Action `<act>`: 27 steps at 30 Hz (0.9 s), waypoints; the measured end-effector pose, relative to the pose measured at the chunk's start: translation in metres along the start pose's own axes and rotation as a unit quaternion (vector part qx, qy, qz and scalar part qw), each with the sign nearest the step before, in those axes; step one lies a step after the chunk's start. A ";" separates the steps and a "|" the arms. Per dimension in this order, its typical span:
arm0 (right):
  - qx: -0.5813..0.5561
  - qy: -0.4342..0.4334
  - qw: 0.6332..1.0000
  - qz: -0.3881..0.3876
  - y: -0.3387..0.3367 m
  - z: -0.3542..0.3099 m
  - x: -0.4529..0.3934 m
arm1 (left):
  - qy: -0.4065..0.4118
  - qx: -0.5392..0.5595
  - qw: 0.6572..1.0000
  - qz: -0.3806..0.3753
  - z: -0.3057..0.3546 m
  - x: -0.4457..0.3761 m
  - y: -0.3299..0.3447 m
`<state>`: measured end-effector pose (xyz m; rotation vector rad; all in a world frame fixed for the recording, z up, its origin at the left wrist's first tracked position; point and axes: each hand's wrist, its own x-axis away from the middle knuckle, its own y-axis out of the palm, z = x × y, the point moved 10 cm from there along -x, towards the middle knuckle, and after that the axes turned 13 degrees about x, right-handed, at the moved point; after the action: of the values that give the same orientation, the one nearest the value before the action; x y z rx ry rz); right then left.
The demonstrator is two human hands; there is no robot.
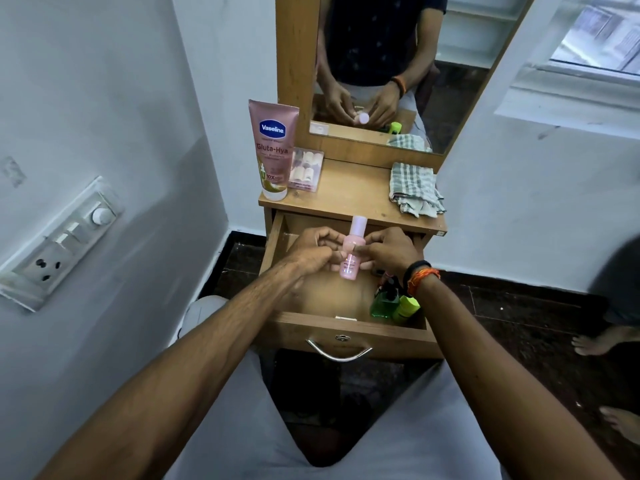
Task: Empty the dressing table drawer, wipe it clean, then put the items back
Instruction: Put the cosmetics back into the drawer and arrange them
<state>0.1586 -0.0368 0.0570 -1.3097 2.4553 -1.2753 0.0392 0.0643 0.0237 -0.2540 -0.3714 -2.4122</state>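
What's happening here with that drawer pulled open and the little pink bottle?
A person sits at a dressing table with its drawer pulled open. The left hand and the right hand both hold a small pink bottle upright above the drawer. A green bottle and a yellow-green one sit in the drawer's right corner. On the tabletop stand a Vaseline tube and a pack of nails, with a checked cloth lying on the right.

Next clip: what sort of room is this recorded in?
Likely a bedroom or dressing corner in a home: a wooden dressing table with a tall mirror, a lotion tube on top, and toiletry bottles in its open drawer.
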 end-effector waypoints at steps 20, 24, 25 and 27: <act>0.237 0.081 0.965 0.083 0.026 0.002 -0.006 | -0.086 -0.111 0.988 0.071 -0.046 -0.024 -0.001; 0.266 0.062 0.959 0.081 0.027 -0.002 -0.003 | -0.079 -0.143 0.983 0.087 -0.045 -0.027 -0.001; 0.272 0.057 0.957 0.083 0.027 -0.003 -0.001 | -0.077 -0.148 0.982 0.091 -0.045 -0.027 -0.001; 0.286 0.045 0.953 0.090 0.027 -0.005 0.001 | -0.075 -0.157 0.980 0.092 -0.045 -0.029 0.000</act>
<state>0.1384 -0.0263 0.0416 -0.8712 1.9539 -1.8321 0.0576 0.0670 -0.0266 -0.5872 -0.0281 -2.2655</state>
